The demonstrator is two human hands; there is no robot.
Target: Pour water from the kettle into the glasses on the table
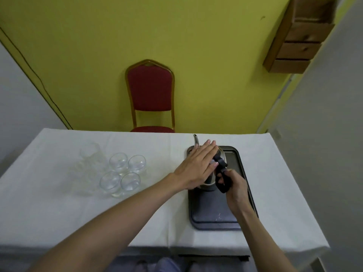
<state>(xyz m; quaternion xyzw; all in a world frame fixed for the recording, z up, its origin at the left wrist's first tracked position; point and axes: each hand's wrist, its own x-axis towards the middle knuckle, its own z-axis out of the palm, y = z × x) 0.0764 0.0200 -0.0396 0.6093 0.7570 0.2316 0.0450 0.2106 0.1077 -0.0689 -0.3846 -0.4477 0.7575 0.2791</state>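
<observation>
A steel kettle [208,185] with a thin curved spout stands at the far end of a dark tray [212,213] on the right of the table. My right hand [234,188] is closed around its black handle. My left hand [197,166] lies flat on the kettle's top, fingers together, hiding the lid. Several small round glasses [122,174] stand in a cluster left of the tray, apart from both hands. A taller clear glass [91,154] stands behind them to the left.
A white cloth covers the table [59,203]. A red chair [150,95] stands beyond the far edge against the yellow wall. A wooden drawer unit [302,36] is at the upper right.
</observation>
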